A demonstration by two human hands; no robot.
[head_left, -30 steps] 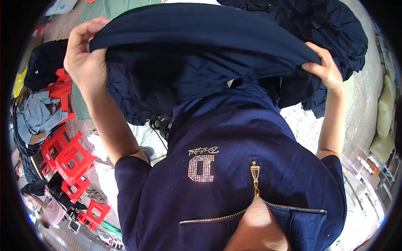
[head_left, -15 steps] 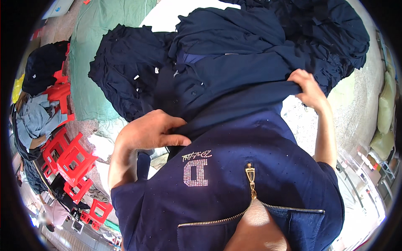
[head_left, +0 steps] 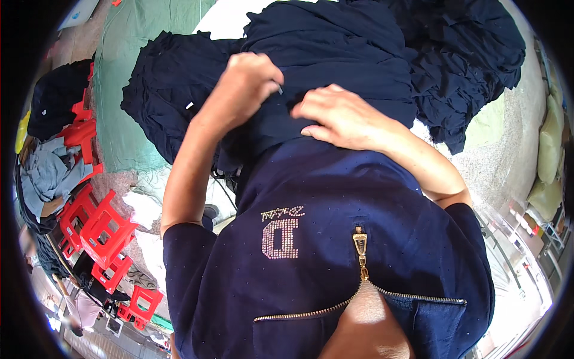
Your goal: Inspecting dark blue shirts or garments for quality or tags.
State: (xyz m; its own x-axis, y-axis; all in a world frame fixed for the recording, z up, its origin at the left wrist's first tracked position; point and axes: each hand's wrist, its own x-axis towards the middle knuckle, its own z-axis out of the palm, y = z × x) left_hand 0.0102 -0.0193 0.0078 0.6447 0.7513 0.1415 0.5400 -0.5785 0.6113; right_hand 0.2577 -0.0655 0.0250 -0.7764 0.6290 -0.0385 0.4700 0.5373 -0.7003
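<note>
A dark navy garment (head_left: 335, 72) lies spread in front of me, its near edge meeting the front of my own shirt. Over its left part my left hand (head_left: 248, 81) is closed, with a small pale tip showing beside the thumb; what it belongs to is hidden. My right hand (head_left: 344, 116) is just right of the left one, low over the cloth. Its thumb stands apart from the stretched fingers, whose tips are slightly blurred, and no object shows in it.
More bunched navy garments lie to the left (head_left: 167, 90) and right (head_left: 472, 66). A green sheet (head_left: 128, 113) covers floor at the left. Red plastic stools (head_left: 107, 230), some with clothes on them, stand further left. Pale stuffed sacks (head_left: 549, 143) line the right side.
Both hands have let go of the garment's near edge. My left hand has moved up over the cloth, and my right hand has swung inward to the left. The cloth now lies flatter.
</note>
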